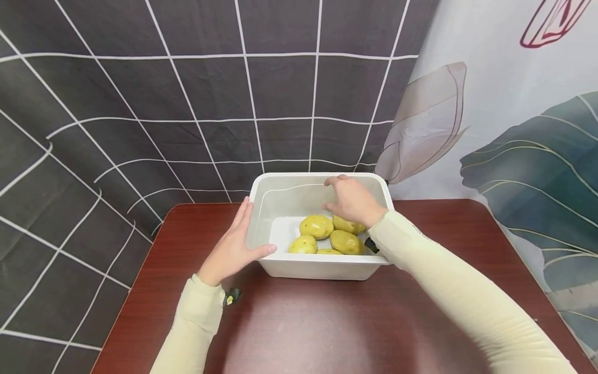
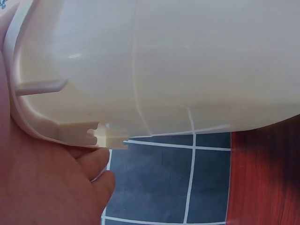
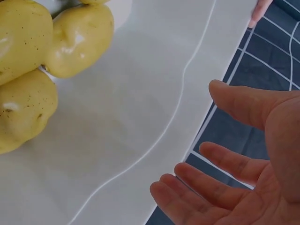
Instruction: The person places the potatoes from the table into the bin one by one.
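Note:
A white plastic tub [image 1: 320,267] stands on the table with several yellow potatoes [image 1: 346,242] lying in its bottom. My left hand [image 1: 235,244] rests on the tub's near left corner, fingers straight along the outside and thumb over the front rim. In the left wrist view, the palm [image 2: 42,183] lies against the rim from outside. My right hand [image 1: 356,200] hovers inside the tub's upper part, above the potatoes and near the back wall. The right wrist view shows its fingers [image 3: 206,187] spread and loosely bent, holding nothing, with the potatoes [image 3: 82,40] off to the side.
The red-brown wooden table [image 1: 299,322] reaches out on both sides of the tub. Behind it hangs a dark cloth with a white grid [image 1: 280,88]. To the right is a pale curtain with large leaf prints [image 1: 537,171].

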`<state>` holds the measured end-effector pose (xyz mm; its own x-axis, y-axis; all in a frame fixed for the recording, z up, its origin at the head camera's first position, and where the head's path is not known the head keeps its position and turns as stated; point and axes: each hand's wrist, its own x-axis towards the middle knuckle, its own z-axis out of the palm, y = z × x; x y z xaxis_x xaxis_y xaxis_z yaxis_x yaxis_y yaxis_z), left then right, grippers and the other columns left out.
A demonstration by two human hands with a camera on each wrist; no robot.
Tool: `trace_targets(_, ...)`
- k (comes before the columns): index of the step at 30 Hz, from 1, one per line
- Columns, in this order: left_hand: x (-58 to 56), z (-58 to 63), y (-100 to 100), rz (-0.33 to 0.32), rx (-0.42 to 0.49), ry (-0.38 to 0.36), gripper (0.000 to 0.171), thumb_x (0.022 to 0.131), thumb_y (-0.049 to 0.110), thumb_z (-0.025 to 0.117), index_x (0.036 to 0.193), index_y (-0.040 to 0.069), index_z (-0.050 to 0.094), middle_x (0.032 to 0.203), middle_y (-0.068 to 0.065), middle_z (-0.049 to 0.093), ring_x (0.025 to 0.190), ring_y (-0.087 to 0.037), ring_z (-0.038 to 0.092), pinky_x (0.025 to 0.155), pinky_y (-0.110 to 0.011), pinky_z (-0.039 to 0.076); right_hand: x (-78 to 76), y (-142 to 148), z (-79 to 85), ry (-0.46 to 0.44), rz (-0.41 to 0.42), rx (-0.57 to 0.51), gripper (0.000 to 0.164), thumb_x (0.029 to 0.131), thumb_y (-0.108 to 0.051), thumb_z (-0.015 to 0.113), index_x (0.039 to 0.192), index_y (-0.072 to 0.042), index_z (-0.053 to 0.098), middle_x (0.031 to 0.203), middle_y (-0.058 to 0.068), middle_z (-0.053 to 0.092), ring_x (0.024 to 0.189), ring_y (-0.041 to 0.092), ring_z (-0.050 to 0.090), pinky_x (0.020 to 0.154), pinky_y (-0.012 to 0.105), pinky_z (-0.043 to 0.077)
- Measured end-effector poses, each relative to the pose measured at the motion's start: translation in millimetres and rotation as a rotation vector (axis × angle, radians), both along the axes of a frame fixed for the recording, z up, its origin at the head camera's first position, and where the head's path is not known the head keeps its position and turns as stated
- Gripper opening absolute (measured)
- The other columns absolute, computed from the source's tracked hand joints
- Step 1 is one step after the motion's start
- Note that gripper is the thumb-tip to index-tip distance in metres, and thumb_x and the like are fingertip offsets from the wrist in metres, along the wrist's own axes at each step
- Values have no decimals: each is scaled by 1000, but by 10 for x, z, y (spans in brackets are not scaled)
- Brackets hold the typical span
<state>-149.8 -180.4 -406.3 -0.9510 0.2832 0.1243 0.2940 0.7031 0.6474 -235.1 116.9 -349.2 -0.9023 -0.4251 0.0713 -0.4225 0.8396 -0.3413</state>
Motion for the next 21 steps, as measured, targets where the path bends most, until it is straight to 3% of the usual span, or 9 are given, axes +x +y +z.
trace_targets(15, -13, -21, -11, -9, 30, 20, 103, 88, 47, 73, 161, 3, 15, 169, -6, 6, 153, -27, 15, 118, -53, 25, 100, 235, 142, 116, -38, -47, 54, 90, -29, 75, 131, 4, 60, 129, 23, 63, 120, 40, 57, 100, 52, 46)
trace_targets(21, -27, 34, -55, 32, 35, 22, 99, 90, 48, 72, 161, 8, 17, 169, -8, 7, 154, -30, 8, 117, -58, 22, 138, 347, 236, 147, -52, -85, 51, 91, -26, 73, 130, 4, 60, 128, 24, 62, 120, 41, 56, 100, 55, 45)
